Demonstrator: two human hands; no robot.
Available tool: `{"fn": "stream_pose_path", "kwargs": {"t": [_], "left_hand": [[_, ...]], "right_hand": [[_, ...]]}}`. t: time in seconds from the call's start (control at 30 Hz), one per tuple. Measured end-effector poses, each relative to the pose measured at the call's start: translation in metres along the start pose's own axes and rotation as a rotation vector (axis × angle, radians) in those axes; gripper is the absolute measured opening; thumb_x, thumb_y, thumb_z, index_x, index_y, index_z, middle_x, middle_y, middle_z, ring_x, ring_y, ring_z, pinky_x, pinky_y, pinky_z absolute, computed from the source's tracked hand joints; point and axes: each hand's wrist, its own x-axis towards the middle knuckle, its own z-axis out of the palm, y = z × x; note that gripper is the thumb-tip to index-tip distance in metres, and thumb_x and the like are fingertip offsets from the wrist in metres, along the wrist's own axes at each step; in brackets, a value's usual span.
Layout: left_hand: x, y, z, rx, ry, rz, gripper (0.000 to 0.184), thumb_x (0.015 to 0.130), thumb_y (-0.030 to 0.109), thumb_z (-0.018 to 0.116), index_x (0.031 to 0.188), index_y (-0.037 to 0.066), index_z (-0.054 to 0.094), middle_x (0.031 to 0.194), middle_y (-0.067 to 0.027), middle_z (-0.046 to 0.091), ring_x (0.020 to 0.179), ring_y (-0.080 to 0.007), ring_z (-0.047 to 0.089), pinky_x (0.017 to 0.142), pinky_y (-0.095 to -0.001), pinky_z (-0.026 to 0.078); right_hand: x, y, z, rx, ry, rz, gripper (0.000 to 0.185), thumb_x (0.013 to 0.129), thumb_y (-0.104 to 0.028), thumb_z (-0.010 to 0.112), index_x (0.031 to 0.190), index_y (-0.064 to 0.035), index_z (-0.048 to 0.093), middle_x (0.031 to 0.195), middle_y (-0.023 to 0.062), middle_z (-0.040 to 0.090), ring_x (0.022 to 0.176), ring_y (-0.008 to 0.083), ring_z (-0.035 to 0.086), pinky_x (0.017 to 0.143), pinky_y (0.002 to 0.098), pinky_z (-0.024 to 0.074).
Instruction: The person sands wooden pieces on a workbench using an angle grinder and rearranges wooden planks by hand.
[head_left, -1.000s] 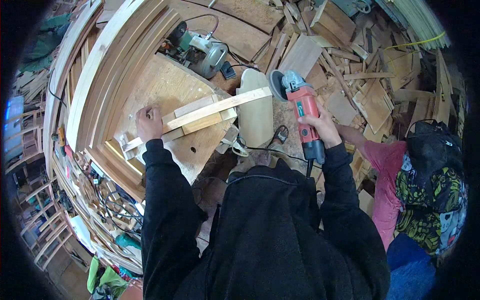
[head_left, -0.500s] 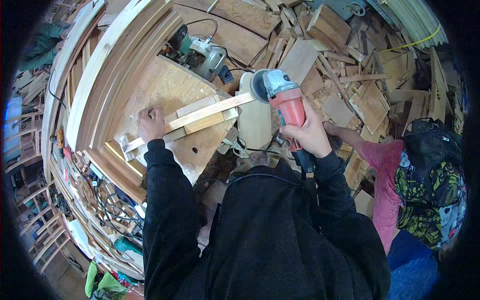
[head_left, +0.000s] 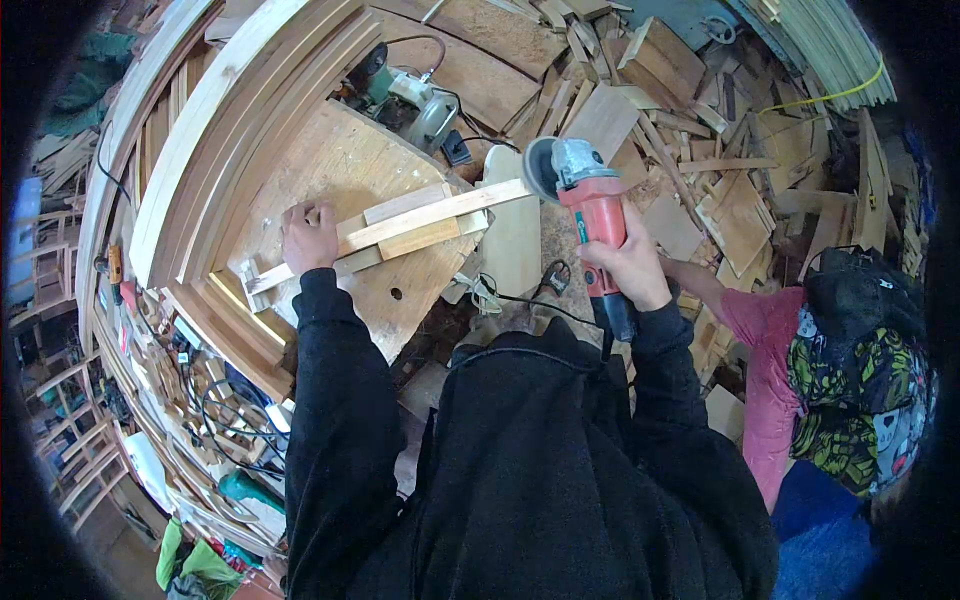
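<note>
My right hand (head_left: pixel 632 262) grips a red angle grinder (head_left: pixel 598 208) by its body. The grinder's round disc (head_left: pixel 541 168) is at the far end of a long, pale wooden strip (head_left: pixel 430 217); whether they touch is hard to tell. My left hand (head_left: pixel 310 236) is closed over the strip near its other end, fingers curled. Beneath and beside the strip, short wood blocks (head_left: pixel 420 238) lie on the plywood worktop (head_left: pixel 330 150). At the strip's near end sits a small pale block (head_left: pixel 252 280).
Stacked curved wooden pieces (head_left: pixel 215 140) flank the worktop on the left. A green power tool (head_left: pixel 415 100) stands behind it. Wood offcuts (head_left: pixel 700 150) cover the floor. To the right, a person in a pink top (head_left: pixel 760 340) carries a patterned backpack (head_left: pixel 850 370).
The grinder and my right hand have shifted slightly to the right. The strip's far end has also moved a little right, with my left hand following along.
</note>
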Motion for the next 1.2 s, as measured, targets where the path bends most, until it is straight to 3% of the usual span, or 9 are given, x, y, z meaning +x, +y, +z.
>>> {"fn": "stream_pose_path", "kwargs": {"t": [0.2,0.5,0.83,1.03,1.2], "left_hand": [[-0.002,-0.002,0.001,0.0,0.014,0.01,0.038,0.08,0.041,0.061,0.102,0.011,0.068,0.114,-0.01,0.062,0.105,-0.0319,0.059,0.09,-0.0438,0.046],[-0.003,0.002,-0.003,-0.008,-0.01,-0.016,0.038,0.08,0.041,0.059,0.104,0.013,0.068,0.113,-0.0113,0.06,0.105,-0.0332,0.058,0.088,-0.046,0.046],[-0.003,0.0,-0.003,0.022,-0.001,0.008,0.04,0.079,0.041,0.059,0.103,0.011,0.069,0.113,-0.0106,0.061,0.105,-0.033,0.058,0.089,-0.0452,0.046],[-0.002,-0.001,0.0,-0.018,0.014,0.02,0.04,0.08,0.042,0.06,0.103,0.011,0.069,0.113,-0.0092,0.062,0.105,-0.0323,0.058,0.089,-0.0437,0.047],[-0.003,0.001,-0.002,0.004,0.0,0.002,0.039,0.08,0.042,0.061,0.102,0.011,0.069,0.113,-0.009,0.062,0.106,-0.0322,0.058,0.09,-0.0435,0.046]], "right_hand": [[-0.006,0.01,0.022,-0.095,0.005,-0.079,0.075,0.065,-0.013,0.07,0.134,-0.0042,0.041,0.105,0.0077,0.057,0.087,0.0171,0.058,0.077,0.03,0.0495],[0.003,0.017,0.002,0.081,0.038,0.048,0.056,0.067,-0.006,0.071,0.119,-0.0036,0.049,0.09,0.0021,0.057,0.073,0.0122,0.056,0.069,0.0269,0.0494],[-0.01,0.012,0.033,-0.13,0.044,-0.145,0.076,0.062,-0.015,0.071,0.132,-0.0032,0.042,0.102,0.0105,0.057,0.087,0.0208,0.058,0.079,0.033,0.0492],[-0.005,0.015,0.012,0.05,0.04,0.05,0.068,0.065,-0.01,0.071,0.128,-0.0025,0.045,0.1,0.0065,0.058,0.082,0.0162,0.058,0.076,0.0295,0.0496],[-0.005,0.018,0.008,-0.001,0.03,-0.002,0.066,0.067,-0.007,0.071,0.127,-0.0032,0.046,0.1,0.0055,0.058,0.082,0.0148,0.058,0.076,0.0283,0.0492]]}}
